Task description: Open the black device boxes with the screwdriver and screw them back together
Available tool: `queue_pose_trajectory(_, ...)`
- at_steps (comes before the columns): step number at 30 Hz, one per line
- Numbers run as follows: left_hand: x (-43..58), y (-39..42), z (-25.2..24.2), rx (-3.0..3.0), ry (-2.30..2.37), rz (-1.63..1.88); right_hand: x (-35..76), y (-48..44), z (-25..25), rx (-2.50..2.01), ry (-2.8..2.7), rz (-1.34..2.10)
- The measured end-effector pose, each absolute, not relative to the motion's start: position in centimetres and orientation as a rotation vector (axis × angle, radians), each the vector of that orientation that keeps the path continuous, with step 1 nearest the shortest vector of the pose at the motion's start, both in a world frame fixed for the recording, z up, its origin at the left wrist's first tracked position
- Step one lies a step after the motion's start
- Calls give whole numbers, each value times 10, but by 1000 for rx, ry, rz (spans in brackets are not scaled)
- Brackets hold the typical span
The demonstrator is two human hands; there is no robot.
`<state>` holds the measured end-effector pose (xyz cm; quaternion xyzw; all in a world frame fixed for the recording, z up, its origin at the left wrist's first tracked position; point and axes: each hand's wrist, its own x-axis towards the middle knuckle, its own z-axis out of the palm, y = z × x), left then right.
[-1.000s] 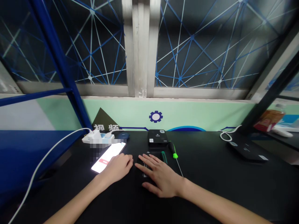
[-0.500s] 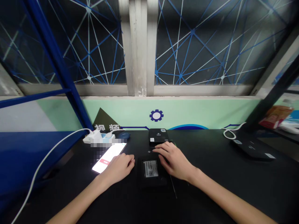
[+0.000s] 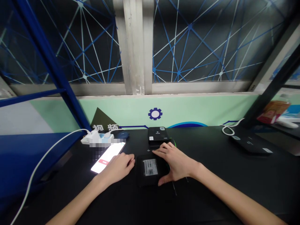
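Note:
A flat black box (image 3: 150, 171) with a printed white label faces me on the black desk. My right hand (image 3: 175, 159) spans its right side: the thumb is at the near edge and the fingers reach the far edge, so the hand grips across it. My left hand (image 3: 120, 167) rests left of the box, fingers loosely curled with nothing visible in them. Beside and partly under that hand lies a phone (image 3: 105, 160) with a bright screen. Behind the box stands another small black box (image 3: 157, 135) with stickers.
A white power strip (image 3: 97, 136) with plugs and a dark mouse (image 3: 122, 134) are at the back left. Another flat black device (image 3: 252, 144) and a looped white cable (image 3: 227, 129) lie at the right. A thin dark strand (image 3: 174, 189) pokes out by my right hand.
My right hand has spread, its thumb moving towards me along the labelled box's near edge. My left hand stays put. The view has shifted slightly.

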<state>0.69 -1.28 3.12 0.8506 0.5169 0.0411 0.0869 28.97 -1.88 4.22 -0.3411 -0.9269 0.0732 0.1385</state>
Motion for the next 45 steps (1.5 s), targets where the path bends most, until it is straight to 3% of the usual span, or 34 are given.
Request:
queue_pose_trajectory(24,5,-10,33,2465,1561,142,293,-17,41,-824,-2378,464)
queue_pose_trajectory(45,5,-12,31,2468,1575,251,287,-26,37,-700,-2719,397)
